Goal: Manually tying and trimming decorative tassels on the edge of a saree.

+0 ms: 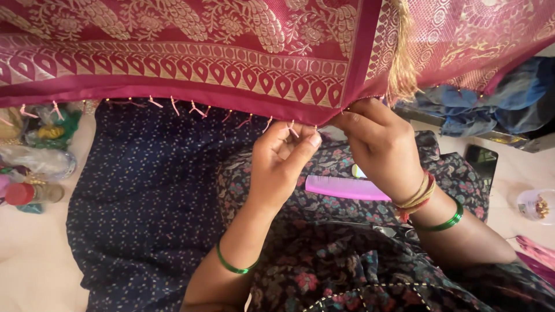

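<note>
Head view. Risk, judged: thin pink tassel thread (293, 129) could slip from pinch or snag neighbouring tassels (199, 110) along hem; cause would be short thread end and cloth sagging under own weight. Loose golden fringe (402, 63) hangs near right hand, could tangle.

Left hand (280, 164): thumb and forefinger closed narrow on thread at hem of maroon sari (231, 69). Right hand (381, 144): fingers pinched shut on hem edge, just beside left fingertips. Thread between both pinches, touching both. Pink comb (341, 188) on lap below hands, untouched.
</note>
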